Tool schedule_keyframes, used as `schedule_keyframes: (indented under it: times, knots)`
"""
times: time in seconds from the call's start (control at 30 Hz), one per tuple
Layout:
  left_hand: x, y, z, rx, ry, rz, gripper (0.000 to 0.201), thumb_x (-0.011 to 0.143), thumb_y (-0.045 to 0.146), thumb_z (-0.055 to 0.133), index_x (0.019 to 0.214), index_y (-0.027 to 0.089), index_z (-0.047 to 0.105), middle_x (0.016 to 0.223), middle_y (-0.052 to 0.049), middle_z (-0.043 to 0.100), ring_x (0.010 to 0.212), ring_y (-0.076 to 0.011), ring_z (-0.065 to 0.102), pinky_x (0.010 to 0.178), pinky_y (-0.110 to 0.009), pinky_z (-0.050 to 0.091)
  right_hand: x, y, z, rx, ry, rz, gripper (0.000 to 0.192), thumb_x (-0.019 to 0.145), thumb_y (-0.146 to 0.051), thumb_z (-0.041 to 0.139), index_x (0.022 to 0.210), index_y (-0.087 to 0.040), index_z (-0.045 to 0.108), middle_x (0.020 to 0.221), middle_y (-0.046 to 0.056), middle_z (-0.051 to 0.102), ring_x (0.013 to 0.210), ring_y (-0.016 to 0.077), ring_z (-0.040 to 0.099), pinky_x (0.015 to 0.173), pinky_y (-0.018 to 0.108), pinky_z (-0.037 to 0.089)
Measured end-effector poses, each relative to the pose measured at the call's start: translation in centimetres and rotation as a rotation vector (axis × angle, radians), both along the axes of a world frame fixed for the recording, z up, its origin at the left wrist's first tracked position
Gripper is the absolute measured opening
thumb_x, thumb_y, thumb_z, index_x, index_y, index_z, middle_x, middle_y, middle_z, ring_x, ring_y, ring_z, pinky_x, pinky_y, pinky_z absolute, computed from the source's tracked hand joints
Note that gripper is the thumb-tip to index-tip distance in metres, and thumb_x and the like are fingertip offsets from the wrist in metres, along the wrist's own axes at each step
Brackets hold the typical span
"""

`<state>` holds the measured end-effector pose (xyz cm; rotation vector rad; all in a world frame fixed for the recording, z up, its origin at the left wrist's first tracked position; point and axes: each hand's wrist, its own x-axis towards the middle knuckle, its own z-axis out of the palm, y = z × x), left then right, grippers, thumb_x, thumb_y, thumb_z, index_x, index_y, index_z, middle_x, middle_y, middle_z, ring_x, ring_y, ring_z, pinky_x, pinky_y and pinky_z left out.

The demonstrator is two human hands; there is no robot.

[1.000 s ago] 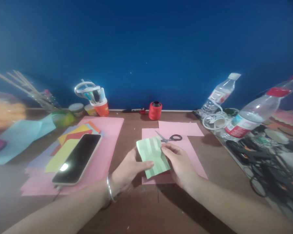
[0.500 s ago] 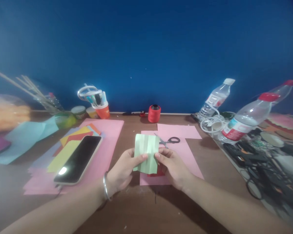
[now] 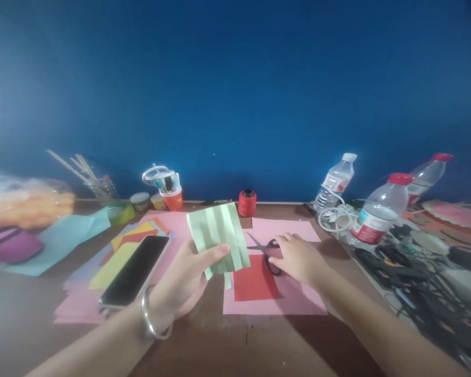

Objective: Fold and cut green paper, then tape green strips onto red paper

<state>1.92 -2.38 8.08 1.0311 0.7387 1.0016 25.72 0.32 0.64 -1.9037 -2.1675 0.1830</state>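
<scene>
My left hand [image 3: 182,283] pinches a pale green sheet of paper [image 3: 219,235] with lengthwise creases and holds it up above the table. My right hand [image 3: 298,257] lies on a pair of black-handled scissors [image 3: 265,251], its fingers over the handles. The scissors rest on pink paper [image 3: 294,293], just behind a red paper square [image 3: 256,285].
A phone [image 3: 135,269] lies on a stack of coloured sheets [image 3: 118,248] at the left. A cup of pens [image 3: 171,195], a red thread spool [image 3: 247,203] and small jars stand at the wall. Water bottles [image 3: 377,212] and tangled cables [image 3: 424,272] fill the right side.
My right hand let go of the green paper and moved right onto the scissors. My left hand lifted the paper, uncovering the red square. The camera tilted up.
</scene>
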Motion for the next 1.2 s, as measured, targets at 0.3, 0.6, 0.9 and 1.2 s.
schedule_keyframes:
  times: [0.3,0.6,0.9,1.2]
  knots:
    - [0.4,-0.6,2.6,0.068,0.002,-0.003,0.028,0.079,0.021,0.058,0.108,0.021,0.058,0.095,-0.005,0.066,0.081,-0.0175,0.063,0.070,-0.028,0.051,-0.5,0.2,-1.0,-0.055,-0.030,-0.031,0.013,0.075,-0.024,0.048,0.077,-0.018,0.060,0.083,0.007,0.062,0.070,0.0198,0.059,0.055,0.026,0.035]
    - [0.2,-0.5,3.1,0.028,0.062,0.100,0.027,0.078,0.025,0.058,0.104,0.019,0.057,0.099,-0.008,0.063,0.078,-0.0211,0.063,0.059,-0.030,0.053,0.3,1.6,-1.5,-0.019,0.185,-0.153,0.008,0.072,-0.021,0.050,0.076,-0.018,0.056,0.067,0.006,0.062,0.062,0.0220,0.059,0.053,0.028,0.034]
    - [0.5,-0.2,2.6,0.098,0.021,0.185,0.017,0.074,0.021,0.063,0.090,0.015,0.063,0.084,-0.004,0.065,0.077,-0.0145,0.060,0.065,-0.023,0.049,-3.2,-1.9,2.0,-0.004,0.817,0.113,0.015,0.075,-0.029,0.054,0.070,-0.017,0.046,0.066,-0.001,0.052,0.060,0.0129,0.050,0.055,0.024,0.037]
    - [1.9,-0.1,1.3,0.089,0.097,0.069,0.016,0.073,0.023,0.064,0.088,0.016,0.063,0.078,-0.002,0.065,0.070,-0.0145,0.061,0.063,-0.025,0.050,-8.2,-6.2,4.8,-0.066,1.425,0.124,0.024,0.073,-0.039,0.061,0.078,-0.016,0.054,0.066,-0.001,0.049,0.059,0.0118,0.046,0.054,0.025,0.037]
